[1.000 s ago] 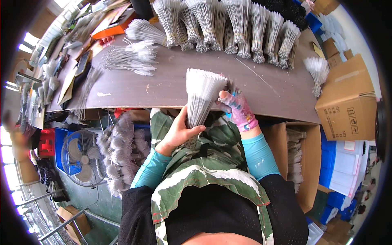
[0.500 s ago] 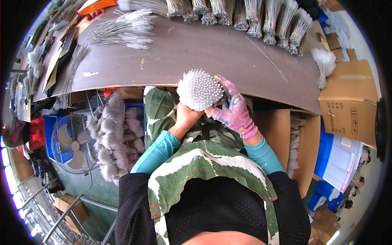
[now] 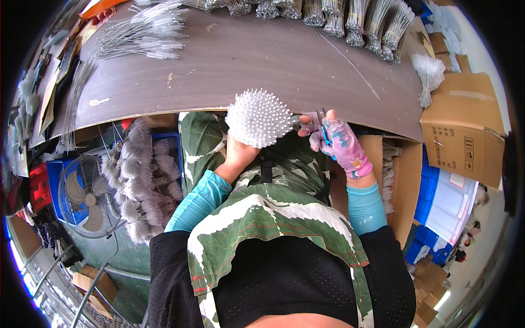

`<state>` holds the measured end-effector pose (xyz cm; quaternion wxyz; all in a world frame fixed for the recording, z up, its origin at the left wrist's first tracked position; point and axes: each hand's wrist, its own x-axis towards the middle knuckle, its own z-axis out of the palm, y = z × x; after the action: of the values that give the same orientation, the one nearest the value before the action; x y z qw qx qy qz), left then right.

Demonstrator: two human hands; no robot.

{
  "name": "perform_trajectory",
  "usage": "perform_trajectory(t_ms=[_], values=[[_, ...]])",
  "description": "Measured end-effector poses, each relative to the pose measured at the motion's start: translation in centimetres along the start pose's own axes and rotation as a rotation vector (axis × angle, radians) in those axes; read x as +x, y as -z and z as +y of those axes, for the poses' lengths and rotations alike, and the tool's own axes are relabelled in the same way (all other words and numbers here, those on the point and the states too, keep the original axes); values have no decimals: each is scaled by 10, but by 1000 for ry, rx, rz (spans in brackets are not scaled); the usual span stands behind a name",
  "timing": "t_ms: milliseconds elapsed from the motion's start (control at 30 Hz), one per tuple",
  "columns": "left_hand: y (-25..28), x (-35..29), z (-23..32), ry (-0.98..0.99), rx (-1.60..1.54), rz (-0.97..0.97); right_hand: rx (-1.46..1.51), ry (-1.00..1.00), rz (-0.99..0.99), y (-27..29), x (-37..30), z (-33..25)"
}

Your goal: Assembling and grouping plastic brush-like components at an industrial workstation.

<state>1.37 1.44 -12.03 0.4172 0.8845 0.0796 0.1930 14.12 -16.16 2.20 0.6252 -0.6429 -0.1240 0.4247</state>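
My left hand (image 3: 240, 157) is bare and closed around a thick round bundle of thin white-bristled brushes (image 3: 259, 119). Its domed end of many small white tips faces up, just in front of the table edge. To the right of it, my right hand (image 3: 343, 143), in a pink flowered glove with bare fingertips, grips small snips (image 3: 325, 131) with blue handles and dark blades. The snips stand apart from the bundle, blades pointing away from me. Most of the handles is hidden by the fingers.
On the brown table (image 3: 229, 60) lie a loose pile of wire brushes (image 3: 143, 34) and a back row of tied bundles (image 3: 333, 19). A fan (image 3: 90, 198) and hanging brush bundles (image 3: 136, 175) are at the left. Cardboard boxes (image 3: 462, 126) stand at the right.
My right hand has drawn away from the bundle to the right, and the snips now show between its fingers. The left hand still holds the bundle. The whole view has shifted slightly.
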Motion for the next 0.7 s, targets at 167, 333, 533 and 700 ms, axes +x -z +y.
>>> perform_trajectory(t_ms=[167,333,533,700], values=[[-2,-2,1,0,-94,-23,38,-178,-156,2,-4,-13],[5,2,16,164,-482,-33,-158,-175,-142,0,-4,-24],[15,3,23,321,-530,-105,-173,-190,-160,-1,3,-31],[14,-3,11,560,-840,-249,-244,-197,-290,0,13,-44]])
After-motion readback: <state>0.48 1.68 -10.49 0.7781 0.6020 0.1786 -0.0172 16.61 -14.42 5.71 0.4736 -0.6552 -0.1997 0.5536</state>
